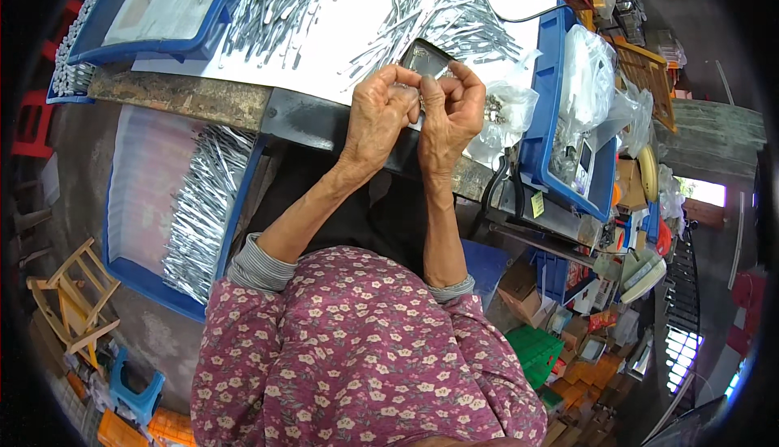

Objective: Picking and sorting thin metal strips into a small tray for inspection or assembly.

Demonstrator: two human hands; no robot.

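Observation:
Above the near edge of the white-covered worktable, my left hand (380, 110) and my right hand (449, 114) meet at the fingertips. Both are closed in a pinch. Whatever lies between the fingers is too small to make out. Just beyond them is a small dark-rimmed tray (425, 56), partly hidden by my fingers. Behind it spreads a loose pile of thin grey metallic strips (466, 25), and another pile of strips (276, 13) lies further left. Right of my right hand sits a clear plastic bag (513, 110) with small metal pieces inside.
Black-handled pliers (495, 183) rest at the table edge. A blue crate (535, 135) with plastic bags stands at the right. Another blue crate (154, 285) with many strips is low at the left, near a wooden stool (73, 301). A black cable (487, 1) crosses the table.

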